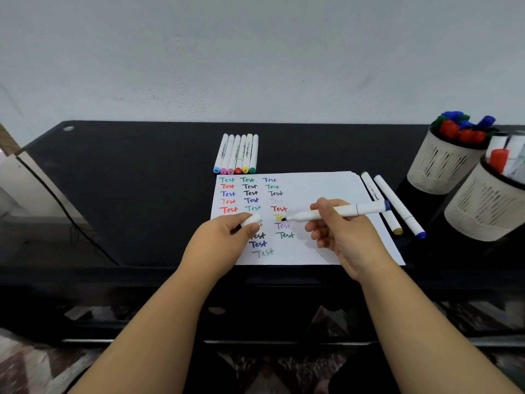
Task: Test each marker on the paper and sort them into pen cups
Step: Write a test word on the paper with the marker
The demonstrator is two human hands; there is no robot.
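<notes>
A white sheet of paper [321,189] lies on the black table, covered with several coloured "Test" words. My right hand [343,237] grips an uncapped white marker [341,211] with a blue end, its dark tip pointing left just over the paper. My left hand [224,243] pinches the marker's white cap [251,220] above the paper's left part. Two beige mesh pen cups stand at the right: the far cup [443,166] holds red, blue and green markers, the near cup [483,206] holds white-bodied ones.
Several capped markers [237,153] lie side by side behind the paper. Two more markers [397,206] lie along the paper's right edge, one yellow-ended, one blue-ended. A black cable [65,211] runs down the table's left side. A wall rises behind the table.
</notes>
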